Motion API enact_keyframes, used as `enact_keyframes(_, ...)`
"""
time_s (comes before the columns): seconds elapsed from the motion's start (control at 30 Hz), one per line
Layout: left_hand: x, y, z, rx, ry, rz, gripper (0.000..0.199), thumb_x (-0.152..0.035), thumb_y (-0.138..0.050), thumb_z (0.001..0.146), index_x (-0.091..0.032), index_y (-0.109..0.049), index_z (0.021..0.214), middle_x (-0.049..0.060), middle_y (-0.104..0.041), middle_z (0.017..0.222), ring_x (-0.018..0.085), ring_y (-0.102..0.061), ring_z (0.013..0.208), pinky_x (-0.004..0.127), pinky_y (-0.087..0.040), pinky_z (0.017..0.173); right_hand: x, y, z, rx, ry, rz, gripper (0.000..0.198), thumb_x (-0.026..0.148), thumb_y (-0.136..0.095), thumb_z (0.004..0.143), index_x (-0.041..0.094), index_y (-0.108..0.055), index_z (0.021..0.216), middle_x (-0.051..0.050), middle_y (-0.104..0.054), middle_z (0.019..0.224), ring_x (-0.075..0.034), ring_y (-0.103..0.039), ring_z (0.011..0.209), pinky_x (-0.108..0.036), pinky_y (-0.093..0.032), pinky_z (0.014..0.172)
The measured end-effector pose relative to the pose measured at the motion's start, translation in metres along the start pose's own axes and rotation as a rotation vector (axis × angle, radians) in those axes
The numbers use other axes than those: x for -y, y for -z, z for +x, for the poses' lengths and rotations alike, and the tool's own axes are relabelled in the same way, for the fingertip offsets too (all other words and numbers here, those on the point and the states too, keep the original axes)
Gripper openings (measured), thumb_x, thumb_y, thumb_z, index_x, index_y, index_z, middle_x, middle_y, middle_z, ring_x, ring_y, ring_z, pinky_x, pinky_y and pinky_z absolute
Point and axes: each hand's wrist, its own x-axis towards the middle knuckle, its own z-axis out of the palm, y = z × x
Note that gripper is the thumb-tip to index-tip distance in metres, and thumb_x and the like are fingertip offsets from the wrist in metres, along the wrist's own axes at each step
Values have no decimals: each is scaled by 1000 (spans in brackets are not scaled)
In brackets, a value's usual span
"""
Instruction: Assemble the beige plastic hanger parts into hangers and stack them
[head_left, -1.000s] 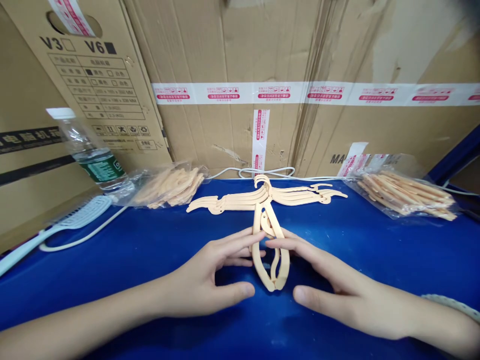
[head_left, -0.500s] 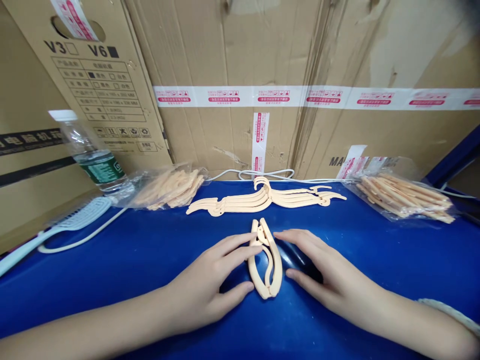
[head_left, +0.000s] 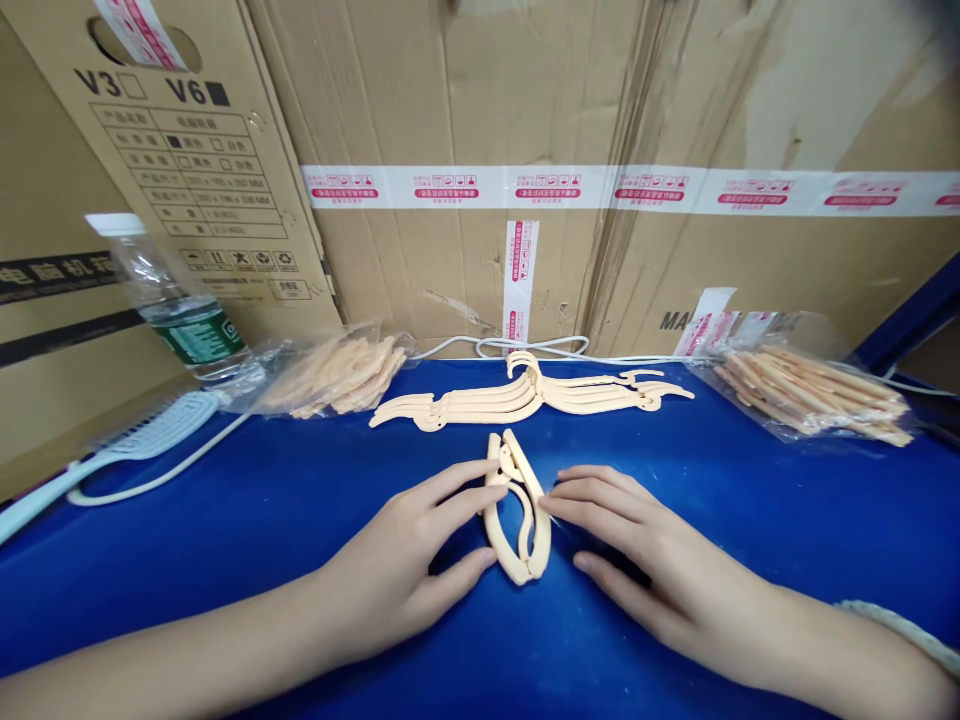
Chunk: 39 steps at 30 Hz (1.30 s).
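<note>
A folded cream folding hanger (head_left: 541, 540) lies on the blue tabletop, its two arms swung together and their tips pointing away from me. My left hand (head_left: 405, 545) is closed on its left arm, two fingers over the arm and the thumb at the lower side. To the right, my right hand (head_left: 652, 550) is open, fingers stretched; one fingertip meets the hanger's right edge, while the thumb is apart from it. Just beyond lies a row of unfolded cream hangers (head_left: 495, 402), nested together with their hooks toward the back.
Clear bags of folded hangers lie at the left (head_left: 341, 375) and right (head_left: 814, 395). A water bottle (head_left: 195, 330) and a pale blue hairbrush (head_left: 161, 428) are at far left. A white cable (head_left: 450, 342) runs along the cardboard boxes (head_left: 420, 270) at the back.
The folded hanger has shifted slightly left and away from me along with my left hand. My right hand's fingers have moved in to its right edge.
</note>
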Motion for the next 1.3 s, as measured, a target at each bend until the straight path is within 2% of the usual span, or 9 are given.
enact_keyframes(0.27, 0, 0, 0, 17, 12, -9, 44, -24, -53, 92, -24, -51, 136, 11, -44, 149, 28, -47, 135, 46, -42, 111, -2, -2, -1, 32, -31, -11, 49, 24, -47, 96, 23, -44, 145, -10, -55, 139, -27, -41, 136, -48, -41, 110)
enact_keyframes(0.57, -3, 2, 1, -3, 5, -61, 46, -20, -56, 90, -27, -51, 135, 10, -42, 150, 28, -44, 137, 47, -38, 113, 0, -1, -2, 16, -38, 27, 51, 22, -50, 95, 26, -44, 145, -9, -57, 138, -28, -42, 136, -51, -41, 110)
enact_keyframes(0.93, 1, 4, 3, 3, 15, -88, 47, -22, -57, 89, -28, -51, 135, 8, -41, 151, 28, -42, 138, 48, -37, 114, 0, 1, 1, 101, -54, -42, 49, 24, -45, 97, 21, -41, 146, -11, -51, 144, -27, -34, 140, -51, -37, 112)
enact_keyframes(1.3, 2, 3, 2, 16, 24, -81, 49, -14, -52, 88, -27, -50, 135, 7, -38, 154, 25, -39, 140, 46, -34, 116, 1, 4, 1, 156, -58, -65, 52, 26, -44, 98, 25, -36, 149, -7, -45, 149, -28, -29, 143, -54, -32, 115)
